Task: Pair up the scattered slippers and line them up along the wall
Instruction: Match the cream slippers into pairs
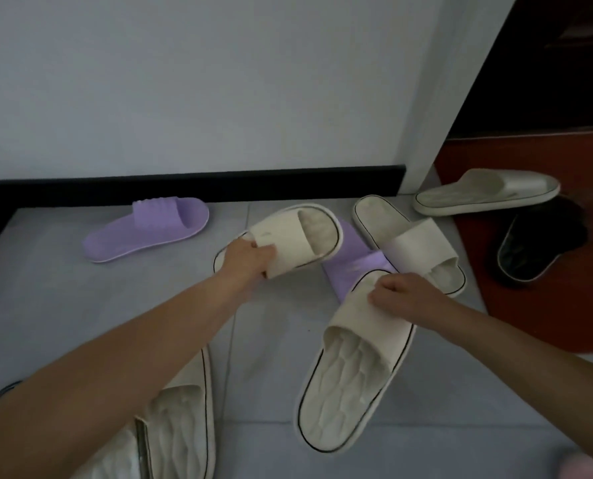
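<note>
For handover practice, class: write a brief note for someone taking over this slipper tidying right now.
Left hand grips the far cream slipper by its strap; right hand grips the near cream slipper likewise.
One purple slipper lies by the baseboard; the second purple slipper is partly under cream ones. A black slipper lies on the red floor.
Done: no pair along the wall.
Left: pair all, line up.

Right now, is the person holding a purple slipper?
No: the left hand grips the far cream slipper, the right hand grips the near cream slipper, and the purple slipper by the wall lies untouched.
</note>
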Tool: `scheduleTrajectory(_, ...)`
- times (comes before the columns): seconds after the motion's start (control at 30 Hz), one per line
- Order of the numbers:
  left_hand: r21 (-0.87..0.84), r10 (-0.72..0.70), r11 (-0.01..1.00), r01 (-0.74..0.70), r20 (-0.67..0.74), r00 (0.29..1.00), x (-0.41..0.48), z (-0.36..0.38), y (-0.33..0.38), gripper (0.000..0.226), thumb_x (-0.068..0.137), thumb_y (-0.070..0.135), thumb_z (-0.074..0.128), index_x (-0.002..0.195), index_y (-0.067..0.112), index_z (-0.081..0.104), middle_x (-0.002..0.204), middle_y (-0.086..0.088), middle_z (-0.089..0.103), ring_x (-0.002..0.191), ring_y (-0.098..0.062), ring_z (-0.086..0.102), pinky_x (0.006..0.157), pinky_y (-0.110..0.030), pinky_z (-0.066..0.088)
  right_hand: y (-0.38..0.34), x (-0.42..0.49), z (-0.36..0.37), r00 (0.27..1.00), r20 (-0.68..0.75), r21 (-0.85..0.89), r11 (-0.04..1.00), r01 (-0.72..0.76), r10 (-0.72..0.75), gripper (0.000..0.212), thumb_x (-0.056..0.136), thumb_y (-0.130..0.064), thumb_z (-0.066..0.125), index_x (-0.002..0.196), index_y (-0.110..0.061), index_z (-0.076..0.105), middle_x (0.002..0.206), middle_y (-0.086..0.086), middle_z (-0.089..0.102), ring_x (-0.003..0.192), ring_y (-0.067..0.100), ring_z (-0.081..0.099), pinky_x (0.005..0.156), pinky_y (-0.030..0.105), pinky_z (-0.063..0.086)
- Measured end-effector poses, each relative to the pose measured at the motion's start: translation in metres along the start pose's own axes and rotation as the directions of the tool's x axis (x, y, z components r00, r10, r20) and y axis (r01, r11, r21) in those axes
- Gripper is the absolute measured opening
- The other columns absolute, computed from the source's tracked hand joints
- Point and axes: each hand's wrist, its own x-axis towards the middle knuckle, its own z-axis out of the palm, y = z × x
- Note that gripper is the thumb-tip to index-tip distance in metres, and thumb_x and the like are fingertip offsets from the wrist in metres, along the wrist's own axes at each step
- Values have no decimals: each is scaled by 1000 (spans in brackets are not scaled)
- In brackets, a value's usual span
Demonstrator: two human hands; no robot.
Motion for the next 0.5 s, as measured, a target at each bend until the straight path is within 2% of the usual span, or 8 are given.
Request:
scheduleTrajectory(0.03, -226, -73, 971, 84, 55, 996, -19, 5, 2, 7, 90, 0, 53, 95, 1, 57, 88, -11, 64, 85, -27, 64, 71, -38, 56, 2, -2, -1, 1000, 24, 3, 1000, 6, -6, 46, 85, -19, 58, 46, -19, 33, 49, -8, 32, 52, 8, 32, 51, 26, 25)
scheduleTrajectory(0.07, -364, -113, 920, 145, 109, 988, -39, 9, 1, 8, 90, -1, 51, 96, 2, 56, 92, -11, 66, 86, -24, 65, 67, -37, 58, 5, -4, -2, 998, 63, -8, 1000, 13, -13, 46, 84, -21, 58, 45, -20, 34, 48, -9, 33, 52, 7, 32, 52, 26, 26)
scheduleTrajectory(0.2, -525, -288, 782, 337, 176, 941, -115, 20, -39, 20, 92, -4, 46, 108, -3, 58, 103, -17, 68, 89, -24, 65, 67, -34, 58, 23, -22, 4, 964, 265, -95, 995, 19, 7, 44, 82, -25, 60, 44, -24, 39, 44, -13, 35, 45, 2, 32, 48, 20, 27)
scheduleTrajectory(0.33, -541, -508, 662, 518, 184, 841, -160, 23, -85, 22, 91, -6, 44, 109, -4, 57, 96, -19, 66, 82, -25, 64, 60, -35, 59, 39, -40, 33, 905, 425, -215, 974, 71, 28, 41, 82, -26, 59, 44, -23, 44, 42, -11, 40, 44, 2, 37, 49, 18, 31)
scheduleTrajectory(0.4, -520, -572, 623, 584, 206, 794, -170, 22, -97, 20, 93, 0, 44, 110, -2, 54, 96, -18, 65, 83, -24, 62, 64, -36, 58, 44, -44, 49, 884, 467, -285, 950, 126, 23, 40, 82, -27, 57, 48, -19, 37, 49, -6, 37, 53, 9, 39, 57, 27, 34)
scheduleTrajectory(0.5, -334, -615, 670, 663, 250, 748, -177, 18, -111, 11, 94, 11, 46, 100, 4, 52, 93, -14, 66, 84, -21, 63, 74, -33, 51, 49, -45, 63, 856, 515, -388, 901, 193, 38, 38, 85, -30, 54, 54, -18, 36, 61, 0, 43, 67, 19, 44, 64, 31, 36)
